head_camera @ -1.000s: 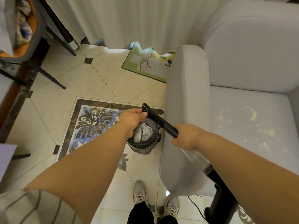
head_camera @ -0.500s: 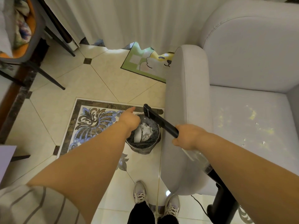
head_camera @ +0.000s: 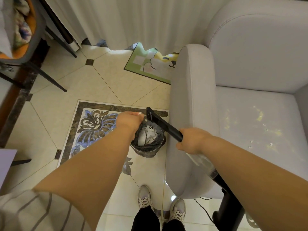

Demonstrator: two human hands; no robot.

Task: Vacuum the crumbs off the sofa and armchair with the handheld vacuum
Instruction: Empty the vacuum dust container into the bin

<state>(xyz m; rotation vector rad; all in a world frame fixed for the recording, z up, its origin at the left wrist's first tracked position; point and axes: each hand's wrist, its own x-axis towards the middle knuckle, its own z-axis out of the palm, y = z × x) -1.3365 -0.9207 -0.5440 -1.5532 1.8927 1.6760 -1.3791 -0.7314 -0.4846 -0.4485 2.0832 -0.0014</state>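
Right hand (head_camera: 193,140) grips handheld vacuum (head_camera: 164,125), nozzle's long axis running far-left over bin (head_camera: 148,147); left hand (head_camera: 130,120) nearer its tip, fingers loosely curled, holding nothing clear; crumbs (head_camera: 260,124) well right.

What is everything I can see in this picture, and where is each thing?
handheld vacuum: one, black nozzle with clear body, held over the bin, beside the armrest
armchair: one, pale grey, right
crumbs: scattered, yellowish and white, on the armchair seat
waste bin: one, dark, holding white paper, on the floor left of the armchair
floor mat: one, green with a cartoon dog, partly under the curtain
curtain: white, along the top
chair: one, grey with orange cushion, top left
shoes: two, white, bottom centre
left hand: over the bin, by the nozzle tip
right hand: grips the vacuum
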